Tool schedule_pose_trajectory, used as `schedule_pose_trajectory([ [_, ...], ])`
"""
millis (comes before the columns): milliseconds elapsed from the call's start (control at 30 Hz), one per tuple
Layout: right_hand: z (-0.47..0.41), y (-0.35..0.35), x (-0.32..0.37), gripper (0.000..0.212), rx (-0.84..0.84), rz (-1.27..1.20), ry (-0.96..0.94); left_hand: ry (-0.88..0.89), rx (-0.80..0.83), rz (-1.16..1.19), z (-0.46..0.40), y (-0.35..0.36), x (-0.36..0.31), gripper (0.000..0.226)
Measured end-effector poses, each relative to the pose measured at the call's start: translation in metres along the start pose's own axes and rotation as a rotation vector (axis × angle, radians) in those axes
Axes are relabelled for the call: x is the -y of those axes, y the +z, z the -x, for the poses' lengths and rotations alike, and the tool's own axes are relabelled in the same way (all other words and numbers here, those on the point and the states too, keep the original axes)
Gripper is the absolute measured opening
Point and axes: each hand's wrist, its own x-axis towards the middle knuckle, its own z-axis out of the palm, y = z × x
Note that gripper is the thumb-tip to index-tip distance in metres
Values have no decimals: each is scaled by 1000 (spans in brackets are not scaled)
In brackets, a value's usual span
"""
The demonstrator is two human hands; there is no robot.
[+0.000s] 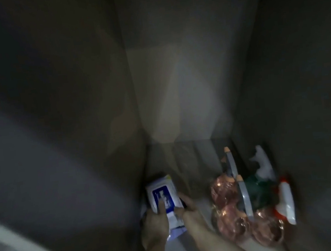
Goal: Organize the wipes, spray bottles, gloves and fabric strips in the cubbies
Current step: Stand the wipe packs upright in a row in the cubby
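1. The view looks down into a dim cubby with grey walls; the picture is blurred, so fine detail is lost.
2. A white wipes pack with a dark blue label lies at the cubby's left wall, close to the front edge of the floor. It is the landmark for what follows.
3. The left hand grips the near end of the wipes pack, its thumb lying across the blue label and its fingers curled under the pack's left side.
4. The right hand holds the right edge of the same pack, fingers bent around it; the forearm runs down and to the right, out of the picture.
5. Below the wipes pack, under the left hand, a pale bluish-white packet shows; whether it is a second pack I cannot tell.
6. Well to the right of the wipes pack lie several spray bottles, crowded together against the cubby's right wall.
7. Nearest the pack are pinkish clear bottles with grey trigger heads and orange nozzle tips.
8. Farther right of these is a dark green bottle with a white trigger head.
9. Farthest from the wipes pack is a white spray head with red-orange trim, touching the right wall.
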Motion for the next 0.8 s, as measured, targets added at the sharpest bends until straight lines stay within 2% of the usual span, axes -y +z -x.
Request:
schedule_pose_trajectory([
  [100, 28, -21, -30, 13, -50, 163, -58, -45, 167, -227, 30, -3, 42, 59],
  [133, 34, -25, -35, 17, -30, 250, -55, -69, 208, -244, 47, -8, 42, 59],
  [200, 47, -30, -35, 44, 44, 379, -7, -104, 240, -177, 58, -11, 53, 72],
  [267, 58, -30, -32, 48, 181, 275, 13, -213, 216, 53, 72, -14, 50, 77],
  [333, 77, -33, -21, 35, 254, 86, 24, -272, 224, 120, 88, -21, 46, 74],
  [367, 87, -37, -18, 33, 267, 37, 10, -253, 241, 140, 95, -24, 44, 75],
  [433, 104, -44, -16, 42, 276, -37, -44, -159, 199, 186, 111, -32, 43, 69],
  [533, 139, -49, -7, 70, 222, -86, -137, -36, 207, 406, 139, -42, 35, 33],
  [567, 152, -52, -2, 70, 201, -116, -165, 3, 248, 480, 150, -44, 27, 27],
  [667, 189, -67, 14, 59, 205, -222, -218, 134, 322, 603, 181, -50, 7, 34],
  [800, 236, -111, 24, 70, 287, -193, -242, 199, 323, 671, 223, -41, -5, 37],
])
